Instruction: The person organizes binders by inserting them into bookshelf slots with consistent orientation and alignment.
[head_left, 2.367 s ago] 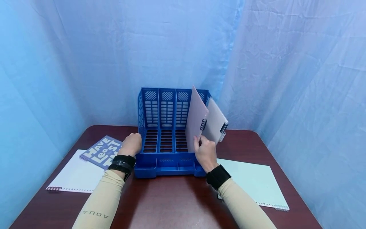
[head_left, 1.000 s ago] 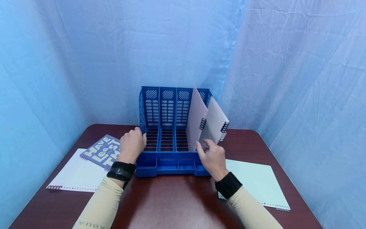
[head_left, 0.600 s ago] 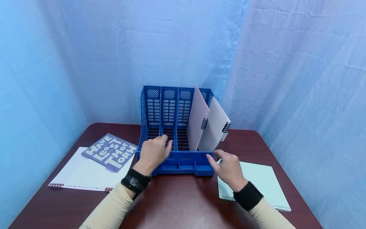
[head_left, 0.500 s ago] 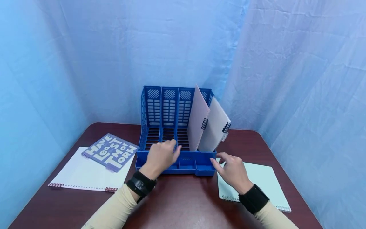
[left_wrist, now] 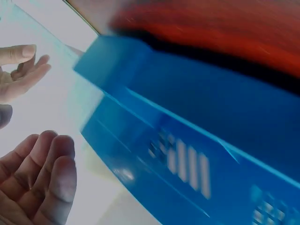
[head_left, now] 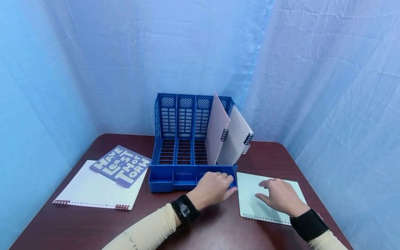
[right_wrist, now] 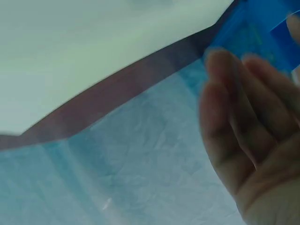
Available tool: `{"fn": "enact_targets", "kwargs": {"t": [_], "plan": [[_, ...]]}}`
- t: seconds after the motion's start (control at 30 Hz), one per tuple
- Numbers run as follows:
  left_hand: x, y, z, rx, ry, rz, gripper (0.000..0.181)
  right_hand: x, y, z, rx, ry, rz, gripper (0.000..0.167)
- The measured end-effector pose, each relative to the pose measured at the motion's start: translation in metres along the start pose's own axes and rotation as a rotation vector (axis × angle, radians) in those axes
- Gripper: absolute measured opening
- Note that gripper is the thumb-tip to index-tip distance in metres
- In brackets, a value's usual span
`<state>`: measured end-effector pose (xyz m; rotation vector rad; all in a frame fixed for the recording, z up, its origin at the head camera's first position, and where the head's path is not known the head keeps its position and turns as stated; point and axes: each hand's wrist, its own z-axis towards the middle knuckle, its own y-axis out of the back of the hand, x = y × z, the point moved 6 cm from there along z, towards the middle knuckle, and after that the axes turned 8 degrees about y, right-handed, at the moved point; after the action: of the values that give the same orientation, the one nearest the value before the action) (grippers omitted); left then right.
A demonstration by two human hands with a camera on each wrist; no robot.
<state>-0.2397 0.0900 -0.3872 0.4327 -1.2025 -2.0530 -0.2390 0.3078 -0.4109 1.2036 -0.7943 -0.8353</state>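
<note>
Cream fabric sleeves and broad black wristbands
Dark lettering marks the left sleeve; the left wristband bears a greyish patch.

Cool, even light fills the head view, with pale glare and soft shadows on the counter. The left wrist view burns out to white behind a blurred blue rack; the right is dim, its fingers blurry.
</note>
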Motion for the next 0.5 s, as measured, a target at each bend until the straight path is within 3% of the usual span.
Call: {"fn": "enact_targets", "kwargs": {"t": [0.17,0.33,0.5], "plan": [[-0.027,-0.018,0.011,0.056,-0.086,0.009,0.039,-0.018,-0.007,-0.017,0.205,-0.017,0.021,0.056],[-0.051,-0.039,0.023,0.132,-0.147,0.017,0.044,-0.034,-0.013,-0.030,0.342,-0.079,-0.020,0.077],[-0.072,-0.057,0.031,0.228,-0.172,0.046,0.050,-0.043,-0.021,-0.038,0.430,-0.118,-0.015,0.077]]}}
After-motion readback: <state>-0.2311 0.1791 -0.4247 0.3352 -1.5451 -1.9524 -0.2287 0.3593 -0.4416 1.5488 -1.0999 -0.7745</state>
